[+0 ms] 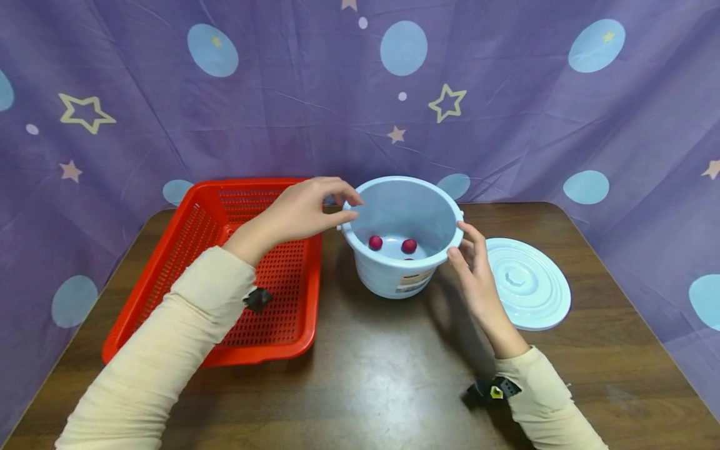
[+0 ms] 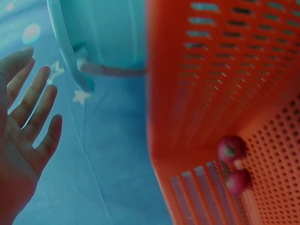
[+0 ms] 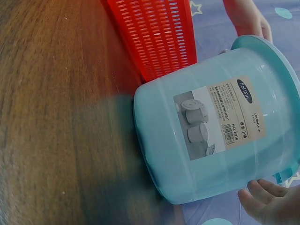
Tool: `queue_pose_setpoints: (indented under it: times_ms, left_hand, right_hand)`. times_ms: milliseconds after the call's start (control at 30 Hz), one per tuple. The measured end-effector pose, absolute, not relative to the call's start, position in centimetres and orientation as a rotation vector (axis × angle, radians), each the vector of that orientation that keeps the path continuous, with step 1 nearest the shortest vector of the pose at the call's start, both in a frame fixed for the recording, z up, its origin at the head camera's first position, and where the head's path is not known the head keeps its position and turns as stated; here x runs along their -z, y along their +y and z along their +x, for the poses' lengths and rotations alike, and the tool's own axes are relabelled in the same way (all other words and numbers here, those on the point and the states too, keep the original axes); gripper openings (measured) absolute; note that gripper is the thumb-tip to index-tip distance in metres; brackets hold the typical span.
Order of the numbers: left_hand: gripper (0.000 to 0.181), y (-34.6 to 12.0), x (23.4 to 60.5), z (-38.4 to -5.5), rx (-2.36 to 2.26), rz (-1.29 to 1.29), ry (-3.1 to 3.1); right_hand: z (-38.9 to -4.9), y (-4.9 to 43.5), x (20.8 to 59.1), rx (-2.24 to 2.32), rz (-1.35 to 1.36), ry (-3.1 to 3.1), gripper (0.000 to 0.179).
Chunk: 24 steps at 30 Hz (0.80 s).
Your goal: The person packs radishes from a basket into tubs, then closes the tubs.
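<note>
A light blue plastic bucket [image 1: 398, 275] stands upright with several dark red radishes inside, one radish [image 1: 409, 246] on its floor and another mostly hidden by the front rim. My left hand [image 1: 309, 209] hovers at the bucket's left rim, fingers spread and holding nothing; in the left wrist view it is apart from the rim. On the other side, the fingertips of my right hand [image 1: 472, 275] rest against the bucket's right side just below the rim, loosely bent. To the left is a red slotted basket [image 1: 312, 294]. Two radishes, including this radish [image 2: 231, 149], lie in its corner.
The light blue round lid [image 1: 529, 284] lies flat on the wooden table [image 1: 371, 387], right of the bucket. Behind the table hangs a purple curtain [image 1: 315, 94] with stars and dots. A paper label [image 3: 220, 117] is on the bucket's front.
</note>
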<state>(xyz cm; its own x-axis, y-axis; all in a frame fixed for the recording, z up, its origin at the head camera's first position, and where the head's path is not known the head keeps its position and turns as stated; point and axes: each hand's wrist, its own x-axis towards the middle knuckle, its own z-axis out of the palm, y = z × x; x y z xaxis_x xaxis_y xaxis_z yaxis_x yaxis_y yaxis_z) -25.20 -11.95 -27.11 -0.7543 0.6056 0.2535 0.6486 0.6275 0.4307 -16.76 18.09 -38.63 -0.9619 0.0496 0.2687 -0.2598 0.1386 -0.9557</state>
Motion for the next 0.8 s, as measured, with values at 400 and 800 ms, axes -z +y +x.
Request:
queue_pose_setpoints:
  times_ms: [400, 800]
  left_hand:
    - [0.018, -16.6, 29.2, -26.9, 0.955, -0.837, -2.773]
    - [0.02, -18.7, 31.8, -28.7, 1.014, -0.732, -2.838]
  right_hand:
    - [-16.6, 18.0, 38.5, -1.913, 0.202, -2.183, 0.05]
    - [-16.6, 18.0, 38.5, -1.911, 0.202, -2.182, 0.05]
